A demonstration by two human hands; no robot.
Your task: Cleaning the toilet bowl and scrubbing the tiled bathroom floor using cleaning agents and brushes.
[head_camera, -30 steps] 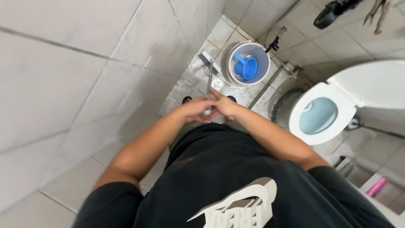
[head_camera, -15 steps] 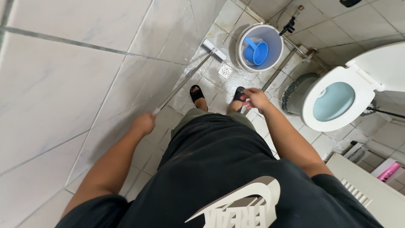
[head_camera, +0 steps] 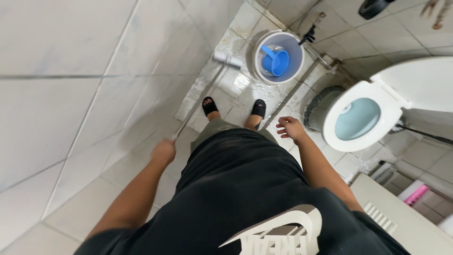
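One brush [head_camera: 227, 60] beyond left hand [head_camera: 163, 152]

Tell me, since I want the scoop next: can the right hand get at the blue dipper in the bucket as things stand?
Probably yes. The right hand is open and holds nothing, the bucket is uncovered, and the blue dipper lies exposed inside. Nothing stands between them, though the person would likely have to bend down.

L hand [head_camera: 163, 152] fisted, arm stretched fwd and down. R hand [head_camera: 291, 129] loose, fingers [head_camera: 281, 128] spread, holding nothing, elbow bent.
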